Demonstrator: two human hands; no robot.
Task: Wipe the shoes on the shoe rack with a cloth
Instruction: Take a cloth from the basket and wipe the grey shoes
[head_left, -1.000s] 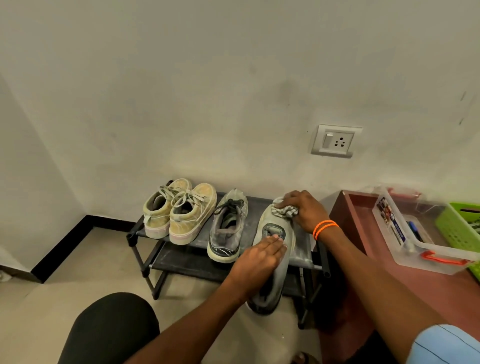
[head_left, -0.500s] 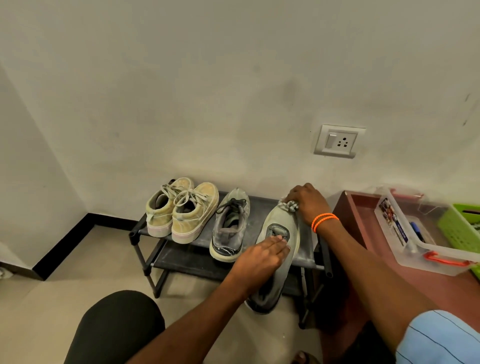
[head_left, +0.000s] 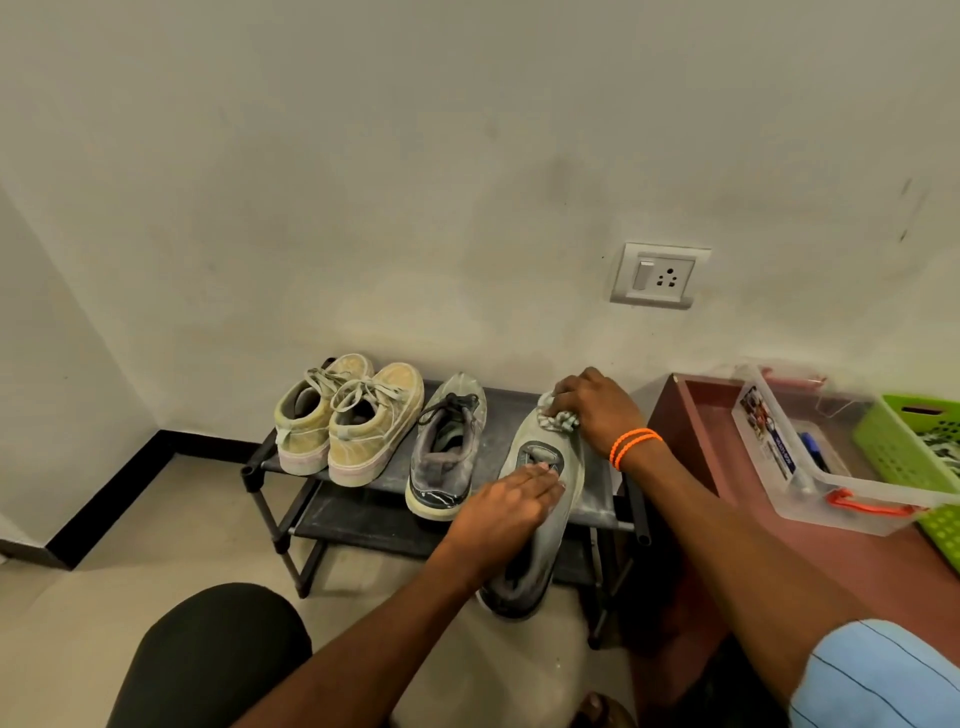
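A dusty grey shoe (head_left: 563, 470) lies sole-up, its toe on the top shelf of the black shoe rack (head_left: 602, 501) and its heel hanging over the front. My left hand (head_left: 506, 512) holds this shoe at its middle. At the shoe's toe, my right hand (head_left: 597, 405) grips a crumpled grey-and-white cloth (head_left: 553, 418) and presses it on the sole. The matching grey shoe (head_left: 447, 447) stands upright to the left. A pair of yellowish laced sneakers (head_left: 348, 415) sits at the rack's left end.
A dark red low table (head_left: 737, 525) stands right of the rack, carrying a clear plastic box (head_left: 810, 467) and a green basket (head_left: 914, 457). A wall socket (head_left: 660, 275) is above. My knee (head_left: 208, 654) is at the bottom left, over tiled floor.
My right hand with the cloth has shifted slightly along the shoe's toe, back toward me from the far tip. My left hand stays on the shoe.
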